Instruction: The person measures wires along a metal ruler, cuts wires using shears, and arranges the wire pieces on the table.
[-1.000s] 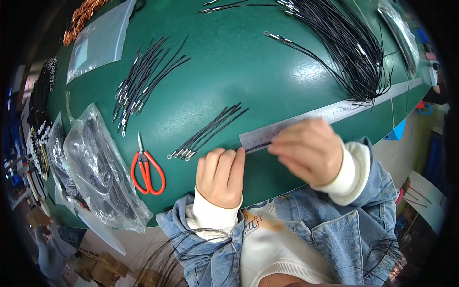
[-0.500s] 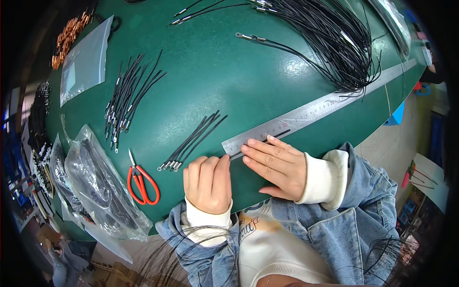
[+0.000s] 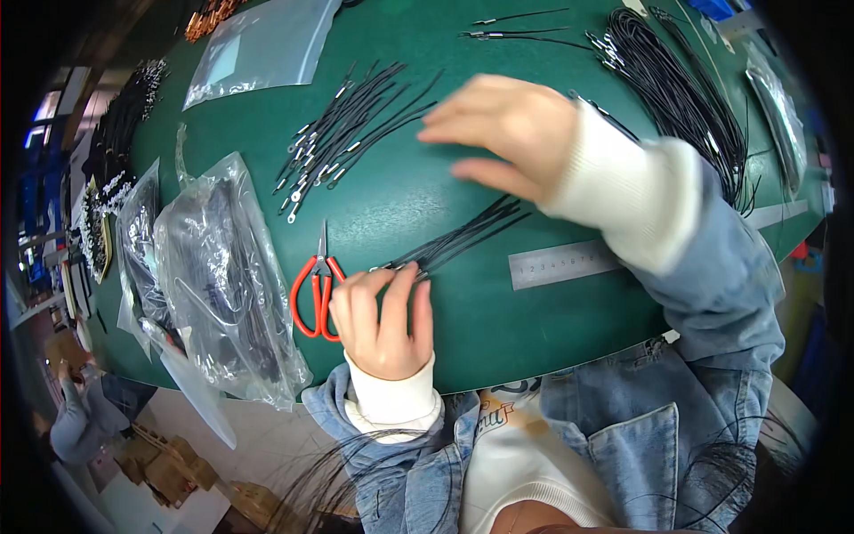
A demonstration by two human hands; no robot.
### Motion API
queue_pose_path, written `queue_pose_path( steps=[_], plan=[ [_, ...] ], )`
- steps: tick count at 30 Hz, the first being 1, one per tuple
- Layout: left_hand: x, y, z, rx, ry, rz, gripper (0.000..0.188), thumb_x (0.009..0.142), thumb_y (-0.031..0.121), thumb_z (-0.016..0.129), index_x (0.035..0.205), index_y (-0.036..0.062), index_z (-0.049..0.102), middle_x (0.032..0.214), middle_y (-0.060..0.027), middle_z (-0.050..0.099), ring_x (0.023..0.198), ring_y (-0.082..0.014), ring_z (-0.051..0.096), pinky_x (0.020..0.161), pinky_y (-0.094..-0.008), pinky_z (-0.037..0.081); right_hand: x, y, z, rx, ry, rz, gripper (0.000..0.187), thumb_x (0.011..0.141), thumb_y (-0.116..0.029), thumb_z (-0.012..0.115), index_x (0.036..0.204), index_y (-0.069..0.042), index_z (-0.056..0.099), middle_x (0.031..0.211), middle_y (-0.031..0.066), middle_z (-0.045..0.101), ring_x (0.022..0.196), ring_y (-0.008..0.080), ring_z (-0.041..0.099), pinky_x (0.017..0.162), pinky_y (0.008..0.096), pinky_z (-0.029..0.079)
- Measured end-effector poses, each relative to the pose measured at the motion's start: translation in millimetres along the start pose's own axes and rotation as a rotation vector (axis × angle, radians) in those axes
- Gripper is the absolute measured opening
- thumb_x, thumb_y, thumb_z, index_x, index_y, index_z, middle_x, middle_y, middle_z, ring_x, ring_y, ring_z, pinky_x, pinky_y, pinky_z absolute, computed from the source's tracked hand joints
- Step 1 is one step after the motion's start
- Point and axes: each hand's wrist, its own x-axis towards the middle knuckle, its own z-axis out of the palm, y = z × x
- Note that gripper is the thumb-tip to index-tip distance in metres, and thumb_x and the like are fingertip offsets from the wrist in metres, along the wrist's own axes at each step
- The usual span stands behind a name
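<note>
A large clear plastic bag (image 3: 222, 285) lies on the left of the tabletop (image 3: 463, 356), dark, cord-like contents showing through its creased film; a narrower clear bag (image 3: 140, 236) sits just beside it, also with dark contents; a flat clear pouch (image 3: 276, 53) lies farther back, showing a pale rectangle, though whether that is inside cannot be told; another clear bag (image 3: 776, 116) rests at the far right, its contents too indistinct to name. The left hand (image 3: 382, 320) is palm down near the front edge, fingers bent, fingertips at the metal-tipped ends of a small bunch of short black cables (image 3: 476, 233); whether it grips any cannot be told; this bunch lies between red-handled snips (image 3: 321, 267) and a steel ruler (image 3: 556, 264); the right hand (image 3: 503, 133), blurred, reaches leftward above the tabletop, thumb spread from extended fingers, apparently holding nothing.
</note>
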Motion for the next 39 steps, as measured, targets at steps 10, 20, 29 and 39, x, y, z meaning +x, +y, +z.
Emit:
queue_pose_path(
  steps=[10,20,29,39],
  plan=[
    [-1,-4,2,-0.124,0.005,-0.023,0.024,0.071,-0.003,0.070,0.095,0.0004,0.068,0.093,-0.0112,0.060,0.087,-0.0284,0.057,0.079,-0.0372,0.046,67,27,72,-0.441,0.026,0.037,0.014,0.082,-0.019,0.069,0.084,-0.010,0.059,0.089,0.0036,0.057,0.094,0.0249,0.056,0.082,0.0349,0.048],
    [0,7,5,-0.528,0.321,-0.317,0.054,0.074,-0.002,0.074,0.125,-0.0046,0.056,0.115,-0.0191,0.054,0.098,-0.0251,0.058,0.078,-0.0333,0.049,3,-14,14,0.274,-0.066,0.151,0.011,0.086,-0.012,0.065,0.090,-0.007,0.056,0.075,0.0086,0.064,0.068,0.0269,0.064,0.061,0.0348,0.049],
    [5,8,-4,-1.114,0.022,-0.676,0.014,0.089,-0.005,0.060,0.102,-0.0090,0.061,0.085,-0.0197,0.069,0.072,-0.0263,0.071,0.067,-0.0317,0.059,-29,-25,11,0.316,-0.010,0.128,0.012,0.082,-0.007,0.067,0.091,-0.004,0.058,0.080,0.0091,0.064,0.074,0.0275,0.064,0.065,0.0356,0.051],
    [-7,-4,-18,-1.003,0.028,-0.662,0.014,0.090,-0.001,0.060,0.101,-0.0092,0.062,0.079,-0.0192,0.068,0.067,-0.0277,0.070,0.065,-0.0336,0.060,-43,-10,-2,-0.042,0.226,0.025,0.037,0.076,-0.017,0.073,0.110,-0.009,0.062,0.113,0.0073,0.063,0.108,0.0297,0.058,0.097,0.0433,0.042]
  ],
)
